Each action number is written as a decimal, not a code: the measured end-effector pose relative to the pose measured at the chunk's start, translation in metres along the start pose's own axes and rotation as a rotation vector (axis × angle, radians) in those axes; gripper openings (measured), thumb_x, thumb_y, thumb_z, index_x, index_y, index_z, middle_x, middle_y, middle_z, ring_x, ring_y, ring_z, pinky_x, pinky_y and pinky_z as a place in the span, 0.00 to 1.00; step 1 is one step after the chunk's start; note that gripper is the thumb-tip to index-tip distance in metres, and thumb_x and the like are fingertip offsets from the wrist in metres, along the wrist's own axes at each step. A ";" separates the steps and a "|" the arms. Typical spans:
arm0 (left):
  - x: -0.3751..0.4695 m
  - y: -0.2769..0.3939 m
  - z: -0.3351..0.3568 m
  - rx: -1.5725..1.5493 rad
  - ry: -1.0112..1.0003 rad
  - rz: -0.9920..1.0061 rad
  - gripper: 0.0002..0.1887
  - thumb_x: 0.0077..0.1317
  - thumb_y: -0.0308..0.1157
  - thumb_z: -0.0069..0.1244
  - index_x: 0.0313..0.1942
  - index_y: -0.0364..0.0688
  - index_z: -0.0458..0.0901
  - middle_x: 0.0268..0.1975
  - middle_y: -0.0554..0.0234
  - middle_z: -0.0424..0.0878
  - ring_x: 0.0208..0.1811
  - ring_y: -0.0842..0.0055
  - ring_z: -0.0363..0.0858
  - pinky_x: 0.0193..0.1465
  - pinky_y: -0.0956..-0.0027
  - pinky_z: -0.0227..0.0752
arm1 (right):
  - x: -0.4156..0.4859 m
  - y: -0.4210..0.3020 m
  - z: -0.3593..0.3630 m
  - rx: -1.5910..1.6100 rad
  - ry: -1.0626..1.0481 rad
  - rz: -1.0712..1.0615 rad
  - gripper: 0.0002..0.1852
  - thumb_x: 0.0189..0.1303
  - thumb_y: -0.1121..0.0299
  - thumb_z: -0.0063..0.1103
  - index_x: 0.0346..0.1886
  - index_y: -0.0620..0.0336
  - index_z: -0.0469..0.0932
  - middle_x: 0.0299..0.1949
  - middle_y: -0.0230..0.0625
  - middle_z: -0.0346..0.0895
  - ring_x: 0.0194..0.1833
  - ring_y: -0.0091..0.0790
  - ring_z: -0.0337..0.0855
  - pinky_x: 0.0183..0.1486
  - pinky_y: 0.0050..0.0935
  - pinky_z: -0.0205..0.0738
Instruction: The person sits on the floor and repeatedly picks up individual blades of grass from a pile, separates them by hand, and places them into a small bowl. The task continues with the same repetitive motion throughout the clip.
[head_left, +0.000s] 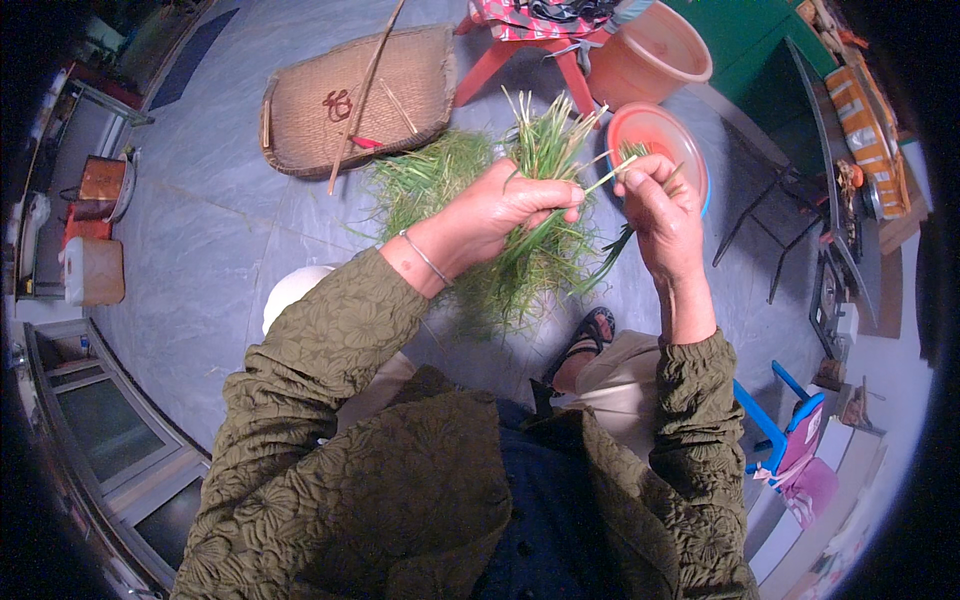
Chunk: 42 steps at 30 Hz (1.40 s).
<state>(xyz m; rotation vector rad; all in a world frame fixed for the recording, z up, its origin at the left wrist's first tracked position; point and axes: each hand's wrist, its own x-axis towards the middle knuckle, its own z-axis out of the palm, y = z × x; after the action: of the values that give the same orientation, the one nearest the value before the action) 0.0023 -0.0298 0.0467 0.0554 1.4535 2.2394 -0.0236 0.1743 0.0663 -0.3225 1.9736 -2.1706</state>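
My left hand, with a bracelet at the wrist, is closed around a bunch of green grass-like stalks, probably chives. Their pale ends point up and away from me; the green leaves hang below the fist. Close to its right, my right hand pinches a few separate stalks between thumb and fingers. One pale stalk spans the gap between both hands. Under them a loose heap of green leaves lies on the floor. Behind my right hand is a red basin with some cut greens in it, partly hidden.
A woven bamboo tray with a long stick across it lies at far left. Beyond the heap stand a red stool and an orange tub. A blue chair is at right. My sandalled foot is near the heap.
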 end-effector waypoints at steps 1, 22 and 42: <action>0.000 0.000 -0.001 -0.005 -0.005 -0.002 0.09 0.60 0.37 0.57 0.34 0.42 0.83 0.27 0.76 0.79 0.22 0.93 0.62 0.24 0.83 0.51 | 0.000 -0.001 0.000 0.053 0.023 0.004 0.04 0.63 0.71 0.54 0.33 0.60 0.76 0.25 0.24 0.75 0.18 0.12 0.59 0.20 0.16 0.52; -0.001 0.003 -0.002 0.049 0.017 0.012 0.07 0.59 0.34 0.56 0.33 0.41 0.83 0.28 0.71 0.82 0.21 0.91 0.62 0.23 0.81 0.51 | -0.008 -0.023 -0.025 -0.725 -0.094 -0.006 0.09 0.60 0.68 0.63 0.29 0.65 0.79 0.23 0.24 0.74 0.28 0.17 0.71 0.31 0.21 0.66; 0.002 0.003 -0.006 -0.119 -0.019 -0.107 0.12 0.64 0.37 0.53 0.37 0.35 0.82 0.29 0.67 0.81 0.22 0.85 0.69 0.23 0.78 0.60 | -0.001 -0.014 -0.029 -0.589 -0.012 -0.056 0.07 0.66 0.69 0.54 0.36 0.64 0.76 0.22 0.24 0.71 0.25 0.17 0.70 0.29 0.21 0.64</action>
<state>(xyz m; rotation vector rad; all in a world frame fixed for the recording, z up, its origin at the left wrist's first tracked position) -0.0020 -0.0352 0.0464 -0.0386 1.2804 2.2269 -0.0307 0.2032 0.0778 -0.4719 2.5873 -1.5570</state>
